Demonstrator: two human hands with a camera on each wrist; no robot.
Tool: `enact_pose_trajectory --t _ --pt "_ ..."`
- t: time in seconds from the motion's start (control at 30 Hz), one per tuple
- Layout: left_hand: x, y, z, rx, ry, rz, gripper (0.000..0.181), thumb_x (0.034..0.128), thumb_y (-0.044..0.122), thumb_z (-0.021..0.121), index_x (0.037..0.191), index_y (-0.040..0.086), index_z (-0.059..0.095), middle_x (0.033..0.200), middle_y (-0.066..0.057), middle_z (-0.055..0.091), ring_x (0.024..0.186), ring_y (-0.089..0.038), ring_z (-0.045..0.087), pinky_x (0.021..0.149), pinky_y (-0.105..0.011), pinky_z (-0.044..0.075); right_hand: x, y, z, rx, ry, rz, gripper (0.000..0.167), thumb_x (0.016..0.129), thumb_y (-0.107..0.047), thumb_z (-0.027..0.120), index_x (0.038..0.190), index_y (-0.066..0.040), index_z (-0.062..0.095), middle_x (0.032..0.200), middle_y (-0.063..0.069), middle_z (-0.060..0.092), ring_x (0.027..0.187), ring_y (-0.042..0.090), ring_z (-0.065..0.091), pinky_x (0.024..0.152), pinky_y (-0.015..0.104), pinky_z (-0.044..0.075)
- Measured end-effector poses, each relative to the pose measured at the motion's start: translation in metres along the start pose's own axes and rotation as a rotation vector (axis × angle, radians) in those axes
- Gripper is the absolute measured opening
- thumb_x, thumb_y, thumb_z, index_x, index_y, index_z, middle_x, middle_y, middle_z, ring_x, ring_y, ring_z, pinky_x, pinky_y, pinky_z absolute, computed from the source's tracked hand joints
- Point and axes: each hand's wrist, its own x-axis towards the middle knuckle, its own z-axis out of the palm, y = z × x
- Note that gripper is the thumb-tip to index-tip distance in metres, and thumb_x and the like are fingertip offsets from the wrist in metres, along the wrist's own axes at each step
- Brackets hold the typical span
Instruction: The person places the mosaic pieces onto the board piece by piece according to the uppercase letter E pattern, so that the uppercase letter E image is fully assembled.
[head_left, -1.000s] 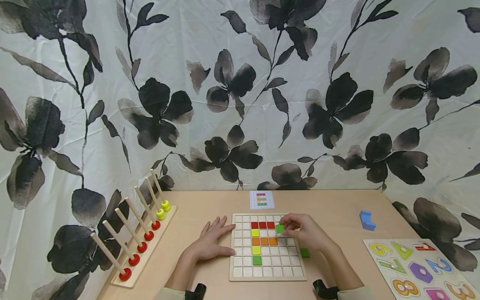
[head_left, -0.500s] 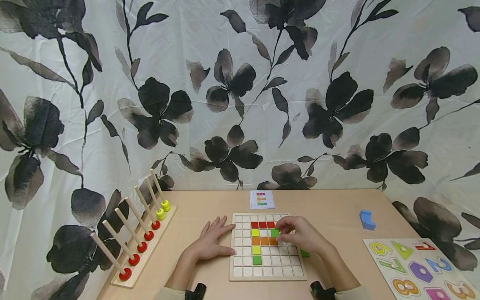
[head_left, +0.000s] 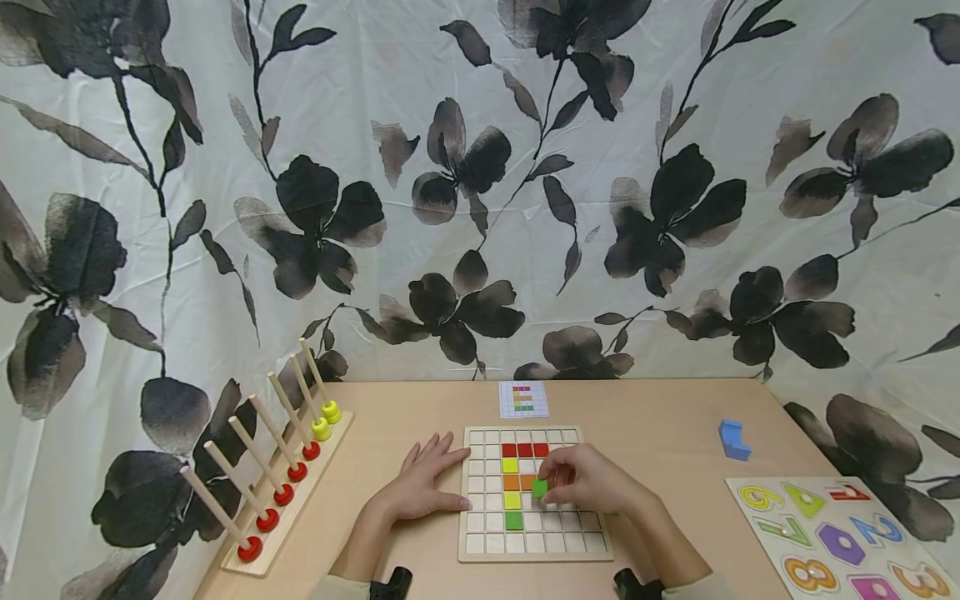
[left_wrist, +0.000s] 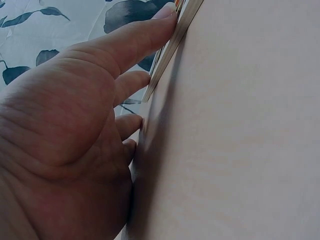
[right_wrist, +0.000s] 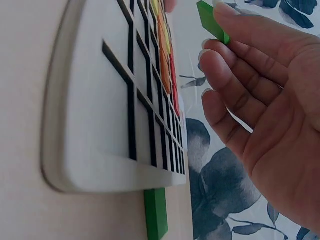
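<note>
My right hand (head_left: 592, 479) pinches a green square tile (head_left: 539, 488) between thumb and fingers. In the right wrist view this tile (right_wrist: 212, 21) is held up off the board. Below it lies the wooden grid board (head_left: 491, 550), set with red tiles (head_left: 526, 450), yellow tiles (head_left: 512, 500), orange tiles (head_left: 519, 482) and one green tile (head_left: 513, 521). My left hand (head_left: 423, 486) rests on the table with its fingers spread, thumb and index touching the board's left edge. A second green tile (right_wrist: 156, 214) lies on the table by the board's right edge.
Behind the board lies a pattern card (head_left: 524, 400). To the left stands a peg rack (head_left: 258, 562) with red and yellow rings. A blue block (head_left: 735, 440) and a number puzzle board (head_left: 817, 521) are at the right. A floral cloth (head_left: 480, 233) hangs behind the table.
My right hand has moved left and toward me over the board, carrying the green tile from beside the red row down to the orange row. My left hand has stayed still.
</note>
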Motion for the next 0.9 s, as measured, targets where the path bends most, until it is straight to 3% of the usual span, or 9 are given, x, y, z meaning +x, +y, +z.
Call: enact_pose_trajectory --t 0.23,0.47,0.9 --pt "0.000 0.001 0.000 -0.005 0.000 -0.002 0.085 0.0823 0.052 0.083 0.154 0.020 0.051 0.172 -0.021 0.020 0.162 -0.043 0.007 0.127 -0.065 -0.004 0.003 -0.003 0.009 0.043 -0.069 0.057 0.020 0.085 -0.017 0.087 0.101 -0.012 0.076 0.081 -0.005 0.066 0.074 0.009 0.057 0.062 0.018 0.047" --pt "0.000 0.000 0.000 0.001 -0.001 0.000 0.085 0.0825 0.053 0.082 0.155 0.020 0.051 0.172 -0.021 0.020 0.162 -0.043 0.007 0.127 -0.066 -0.004 0.004 -0.003 0.016 0.050 -0.114 0.049 0.021 0.083 -0.015 0.089 0.098 -0.009 0.076 0.079 -0.005 0.066 0.072 0.007 0.056 0.062 0.017 0.047" --pt "0.001 -0.001 0.000 0.009 0.000 -0.004 0.086 0.0821 0.054 0.082 0.155 0.020 0.051 0.172 -0.021 0.020 0.162 -0.042 0.007 0.127 -0.065 -0.004 0.003 -0.003 0.022 0.026 -0.154 0.035 0.020 0.080 -0.014 0.090 0.093 -0.013 0.075 0.074 -0.008 0.063 0.070 0.003 0.056 0.061 0.017 0.047"
